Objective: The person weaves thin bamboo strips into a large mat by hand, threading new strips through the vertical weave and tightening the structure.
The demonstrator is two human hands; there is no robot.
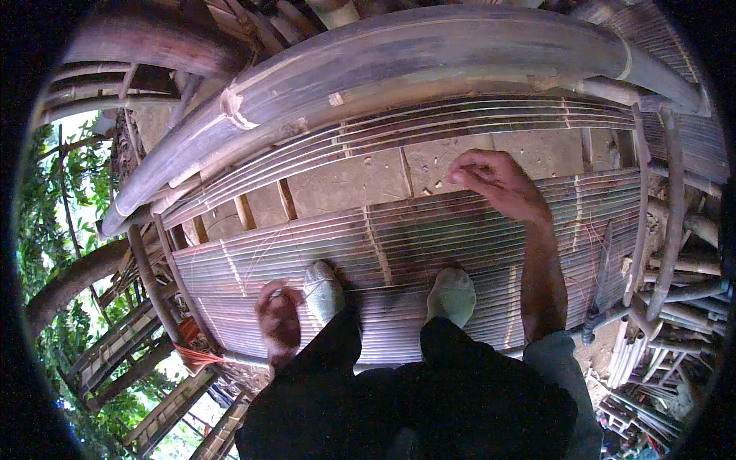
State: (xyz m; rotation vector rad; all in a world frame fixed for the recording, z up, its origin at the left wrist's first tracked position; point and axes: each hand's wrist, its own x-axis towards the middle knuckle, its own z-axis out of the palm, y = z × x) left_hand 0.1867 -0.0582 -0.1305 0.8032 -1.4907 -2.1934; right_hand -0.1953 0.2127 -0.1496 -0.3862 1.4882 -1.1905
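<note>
My right hand (502, 184) hovers over the gap in a platform of thin bamboo slats (429, 230). Its thumb and fingers are drawn together, and anything between them is too small to make out. Lower and to the left, my left hand (279, 318) is beside my left foot (323, 291), somewhat blurred, its fingers curled in. A pale spot shows at those fingers, but I cannot tell what it is. Both feet rest on the slats, the right foot (452, 295) in a light covering too. Thin cross-ties (376, 245) run across the slats.
A thick bamboo pole (429, 54) spans the far side, with several spaced strips (460, 115) below it. A long dark blade-like tool (602, 276) lies at the right. Orange-red strands (199, 354) hang at the left corner. Bamboo poles (682, 307) are piled at the right.
</note>
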